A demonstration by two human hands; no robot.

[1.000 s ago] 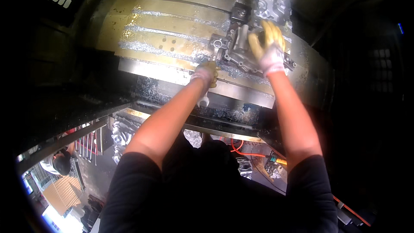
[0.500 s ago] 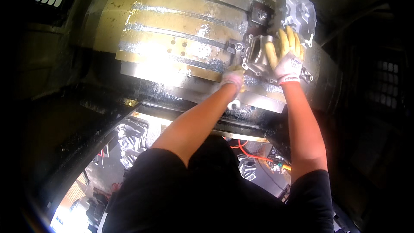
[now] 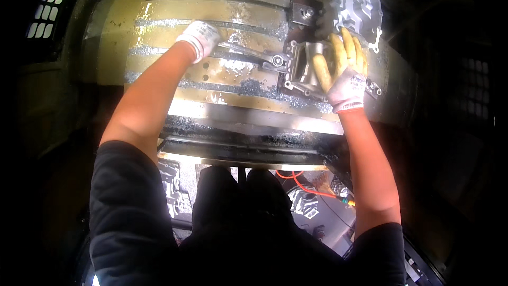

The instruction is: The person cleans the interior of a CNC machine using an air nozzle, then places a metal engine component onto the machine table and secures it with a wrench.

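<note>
My left hand (image 3: 201,38), in a white and yellow work glove, is closed round the far end of a metal wrench (image 3: 244,51). The wrench lies slantwise over the slotted machine table (image 3: 174,6), its other end at the clamp bolt (image 3: 277,61). That bolt sits at the left edge of a grey metal casting (image 3: 302,68) with an open middle. Fingers stretched and slightly apart, my gloved right hand (image 3: 347,71) rests on the right part of the casting and hides some of it.
Beyond my right hand stands a larger grey cast housing (image 3: 353,6). A second bolted clamp block (image 3: 304,14) is at the casting's far left. Metal chips lie along the table slots. Below the table's near edge are an orange hose (image 3: 312,190) and more castings (image 3: 172,185).
My left hand has swung left and away from me, and the wrench now points left from the bolt instead of toward me. My right hand stays on the casting.
</note>
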